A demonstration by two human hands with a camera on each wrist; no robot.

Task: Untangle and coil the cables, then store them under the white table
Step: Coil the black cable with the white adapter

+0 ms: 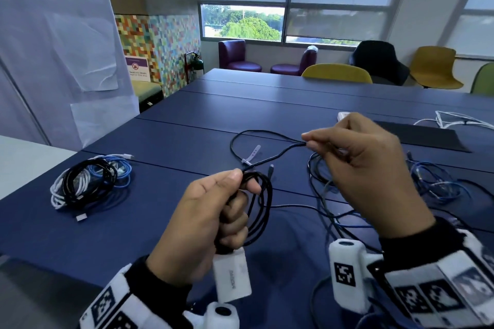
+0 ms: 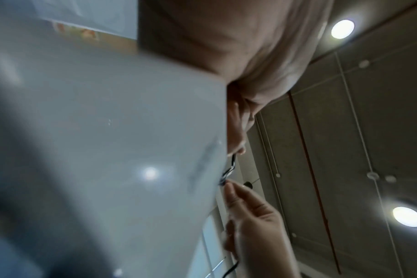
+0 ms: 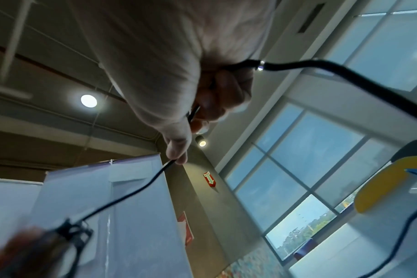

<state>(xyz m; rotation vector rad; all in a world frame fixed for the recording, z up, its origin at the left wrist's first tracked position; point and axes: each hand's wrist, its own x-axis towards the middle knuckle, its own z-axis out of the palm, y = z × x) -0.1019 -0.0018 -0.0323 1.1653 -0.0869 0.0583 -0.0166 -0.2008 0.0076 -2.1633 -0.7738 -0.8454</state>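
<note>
Left hand [image 1: 203, 222] is wrapped round a half-made coil of thin black cable [image 1: 258, 203], thumb pressing the loops against curled fingers, with a white rectangular adapter block [image 1: 232, 275] hanging below the palm. Right hand [image 1: 366, 168] pinches the same cable's free length between thumb and forefinger, lifting a loop [image 1: 235, 141] of it above the dark blue table [image 1: 173, 136]. A white strap [image 1: 251, 155] dangles from that run. Near the table's left edge lies a bundle of coiled white, black and blue cables [image 1: 88, 181]. By the right edge, loose blue cables [image 1: 435, 184] sprawl, tangled.
</note>
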